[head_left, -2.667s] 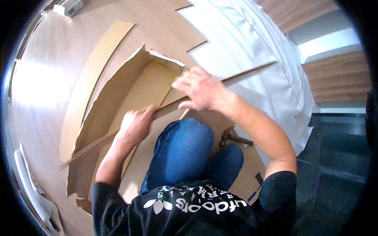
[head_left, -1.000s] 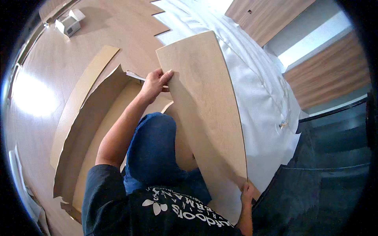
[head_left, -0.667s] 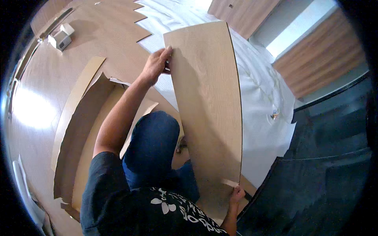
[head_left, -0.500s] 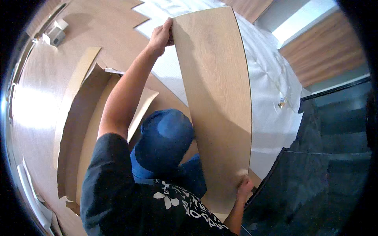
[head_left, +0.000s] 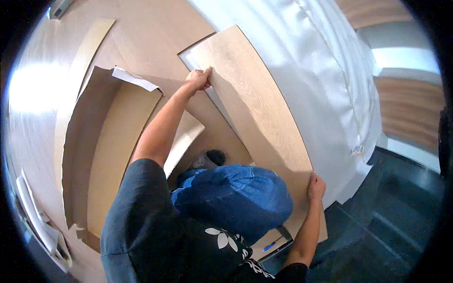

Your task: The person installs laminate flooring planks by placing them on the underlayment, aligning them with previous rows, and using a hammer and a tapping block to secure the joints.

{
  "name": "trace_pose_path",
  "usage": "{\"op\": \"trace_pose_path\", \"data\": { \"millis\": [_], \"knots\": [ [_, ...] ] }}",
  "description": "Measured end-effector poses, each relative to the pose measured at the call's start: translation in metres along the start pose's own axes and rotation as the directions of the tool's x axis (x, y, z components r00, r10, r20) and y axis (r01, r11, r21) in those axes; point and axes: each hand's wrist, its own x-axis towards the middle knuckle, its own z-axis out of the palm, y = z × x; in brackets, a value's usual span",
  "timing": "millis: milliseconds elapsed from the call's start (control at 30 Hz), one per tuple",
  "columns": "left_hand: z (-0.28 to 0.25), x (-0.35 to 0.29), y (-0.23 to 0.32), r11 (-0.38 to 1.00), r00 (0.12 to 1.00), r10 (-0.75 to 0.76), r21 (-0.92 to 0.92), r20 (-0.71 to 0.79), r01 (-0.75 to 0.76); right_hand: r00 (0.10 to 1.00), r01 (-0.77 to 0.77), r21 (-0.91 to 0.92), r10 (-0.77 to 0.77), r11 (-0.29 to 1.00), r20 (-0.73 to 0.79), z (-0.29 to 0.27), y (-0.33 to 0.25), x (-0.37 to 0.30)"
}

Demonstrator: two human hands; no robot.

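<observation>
A long light-wood floor plank (head_left: 250, 85) lies slantwise in front of me, held by both hands at its long edges. My left hand (head_left: 199, 79) is closed on the left edge near the far end, thumb on top. Lower down, my right hand (head_left: 316, 187) grips the right edge near the close end. Under and beyond the plank spreads white underlay sheeting (head_left: 325, 94). A narrow white strip shows between the plank and the laid wood flooring (head_left: 155, 37) on the left. Fingers under the plank are hidden.
An opened cardboard box (head_left: 80, 155) stands at my left with a plank (head_left: 122, 137) in it. Dark steps (head_left: 377, 221) drop away at the right. A blue pen-like tool (head_left: 272, 245) lies by my knee. Crumpled white sheeting (head_left: 37, 221) sits far left.
The plank has come down and turned, its far end swinging left toward the laid flooring. Both hands moved with it and kept their hold. My view has shifted, and my knee now appears farther right.
</observation>
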Motion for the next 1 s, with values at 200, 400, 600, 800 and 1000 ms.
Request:
{"op": "trace_pose_path", "data": {
  "millis": [200,400,600,800,1000],
  "knots": [
    [-0.036,0.047,-0.045,0.988,0.999,-0.018,0.156,0.038,0.011,0.990,0.028,0.065,-0.037,0.997,0.138,0.069,-0.018,0.099],
    [-0.039,0.046,-0.024,0.942,0.997,-0.072,0.332,0.035,0.056,0.974,0.225,-0.064,-0.226,0.972,-0.004,0.116,0.022,0.126],
    [-0.051,0.039,-0.018,0.833,0.992,-0.091,0.552,0.084,0.030,0.972,0.214,0.077,-0.220,0.974,0.078,0.137,0.015,0.134],
    [-0.009,0.014,0.023,0.530,0.990,0.139,0.845,-0.012,-0.065,0.980,0.131,0.141,-0.150,0.981,0.132,0.133,0.005,0.121],
    [0.141,0.009,0.077,0.117,0.479,0.764,0.637,0.433,-0.762,0.966,0.153,0.089,-0.168,0.984,0.197,0.142,-0.004,0.119]
  ]
}}
